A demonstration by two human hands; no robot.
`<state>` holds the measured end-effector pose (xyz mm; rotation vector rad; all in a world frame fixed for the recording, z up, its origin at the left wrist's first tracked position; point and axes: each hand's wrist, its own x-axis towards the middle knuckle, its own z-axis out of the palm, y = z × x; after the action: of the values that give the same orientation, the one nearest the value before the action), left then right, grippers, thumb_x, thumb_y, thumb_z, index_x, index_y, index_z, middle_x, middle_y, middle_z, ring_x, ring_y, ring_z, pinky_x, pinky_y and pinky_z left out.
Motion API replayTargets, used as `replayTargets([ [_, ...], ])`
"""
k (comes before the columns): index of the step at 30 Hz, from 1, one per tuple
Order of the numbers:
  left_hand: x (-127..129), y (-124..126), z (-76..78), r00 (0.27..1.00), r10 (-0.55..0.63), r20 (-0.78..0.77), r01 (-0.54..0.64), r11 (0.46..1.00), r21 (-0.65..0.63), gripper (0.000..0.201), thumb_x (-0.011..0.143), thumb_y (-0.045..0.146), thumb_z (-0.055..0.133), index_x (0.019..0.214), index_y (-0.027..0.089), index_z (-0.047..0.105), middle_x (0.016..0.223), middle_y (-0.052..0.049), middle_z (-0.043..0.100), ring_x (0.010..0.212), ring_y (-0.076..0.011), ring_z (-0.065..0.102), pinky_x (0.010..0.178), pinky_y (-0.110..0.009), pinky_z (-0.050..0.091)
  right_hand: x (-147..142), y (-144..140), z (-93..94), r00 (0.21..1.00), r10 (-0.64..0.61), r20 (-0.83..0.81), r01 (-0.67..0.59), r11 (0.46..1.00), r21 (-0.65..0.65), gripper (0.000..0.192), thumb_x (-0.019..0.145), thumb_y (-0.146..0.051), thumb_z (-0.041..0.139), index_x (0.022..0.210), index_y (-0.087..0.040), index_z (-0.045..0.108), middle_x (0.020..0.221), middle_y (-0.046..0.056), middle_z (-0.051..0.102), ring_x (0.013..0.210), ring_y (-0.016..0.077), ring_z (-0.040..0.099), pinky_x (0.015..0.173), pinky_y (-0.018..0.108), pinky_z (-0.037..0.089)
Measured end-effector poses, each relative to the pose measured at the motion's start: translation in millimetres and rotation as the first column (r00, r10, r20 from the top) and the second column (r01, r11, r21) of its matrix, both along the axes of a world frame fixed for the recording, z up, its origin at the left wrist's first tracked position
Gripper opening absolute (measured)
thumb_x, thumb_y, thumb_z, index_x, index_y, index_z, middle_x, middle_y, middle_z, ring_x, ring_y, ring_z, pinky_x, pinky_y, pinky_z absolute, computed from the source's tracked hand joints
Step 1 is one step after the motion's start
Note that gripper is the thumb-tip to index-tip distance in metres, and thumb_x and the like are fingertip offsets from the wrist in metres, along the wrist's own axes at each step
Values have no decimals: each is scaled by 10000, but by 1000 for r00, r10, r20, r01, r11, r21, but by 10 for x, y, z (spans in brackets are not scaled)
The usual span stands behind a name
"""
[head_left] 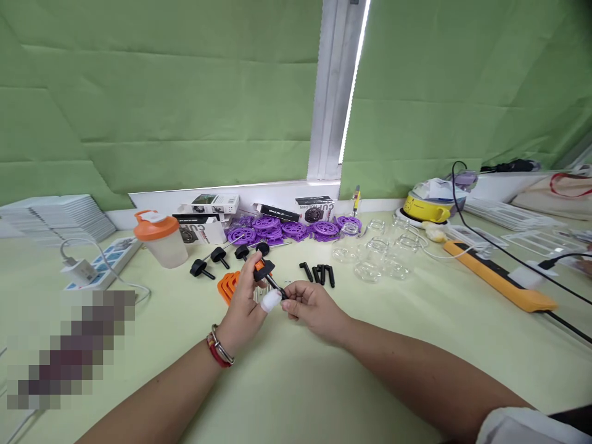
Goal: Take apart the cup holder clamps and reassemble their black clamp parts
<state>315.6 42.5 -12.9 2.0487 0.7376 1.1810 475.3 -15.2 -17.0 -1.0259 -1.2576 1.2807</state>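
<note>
My left hand [246,302], its thumb wrapped in white, is closed around a black and orange part with a thin shaft [264,270]. The shaft slants down to the right, toward my right hand [314,306]. There my right fingers pinch a small black piece [283,295] at the shaft's lower end; whether the two are joined I cannot tell. Orange frames [226,287] lie partly hidden behind my left hand. Several black knobs with stems [219,256] rest beyond it. Black L-shaped pieces [318,273] lie just past my right hand.
Purple wheel-like parts [268,227] and printed boxes [203,229] line the back. Clear round pieces [377,250] stand right of centre. An orange-lidded shaker [161,237] and a white power strip [108,262] are at left; a yellow power strip [499,277] and yellow bowl [425,208] at right.
</note>
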Motion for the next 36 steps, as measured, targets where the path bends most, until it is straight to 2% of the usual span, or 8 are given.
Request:
replayTargets([
  [3,-31,6,32,990,50,-132,-34,993,114,879,715,341,679,1420,291,155,1440,-137,268,1254,-312,360,946,-479,387,-4,-5,37,998,12,-63,-15,999,-42,278,676,-366,705,765,-156,548,660,-38,502,550,78,456,546,245,391],
  [8,-15,-27,122,959,192,-208,-124,945,303,1083,512,436,800,1396,250,203,1450,-154,243,1333,-373,217,1056,-567,215,-12,-20,71,995,0,-101,-8,997,-74,308,641,-375,737,730,-143,555,634,-41,499,536,78,466,525,241,394],
  [14,-12,-57,98,967,90,-237,-46,982,184,1199,528,411,773,1429,259,-3,1464,-150,170,1333,-347,240,1059,-533,276,-27,-70,81,987,31,-156,-48,993,-111,261,664,-339,731,731,-146,569,637,-34,523,562,83,478,539,234,389],
  [18,-27,-80,85,959,121,-257,-50,962,267,1235,510,426,754,1432,262,-52,1448,-149,180,1329,-355,227,1057,-553,264,-33,-88,68,982,69,-176,-88,991,-100,227,699,-323,707,732,-157,557,642,-21,559,582,95,500,570,246,390],
  [24,-22,-95,85,930,162,-331,-44,940,337,1300,481,481,742,1440,180,-83,1450,-208,175,1330,-398,198,1028,-594,263,-54,-113,100,980,63,-187,-90,986,-141,274,686,-356,720,706,-157,532,623,-11,582,556,87,464,547,236,344],
  [29,-19,-114,80,916,177,-359,-35,929,369,1330,465,534,741,1442,168,-84,1467,-219,175,1331,-420,193,1010,-620,264,-66,-122,106,975,66,-214,-104,980,-169,307,673,-377,732,696,-156,520,608,-13,577,535,83,453,526,230,321],
  [36,-14,-153,93,906,195,-376,-51,931,360,1329,454,540,753,1446,132,-33,1430,-234,217,1310,-418,226,1020,-585,269,-67,-123,117,971,67,-228,-116,971,-211,326,656,-391,744,701,-158,520,604,-13,582,514,76,446,505,218,302],
])
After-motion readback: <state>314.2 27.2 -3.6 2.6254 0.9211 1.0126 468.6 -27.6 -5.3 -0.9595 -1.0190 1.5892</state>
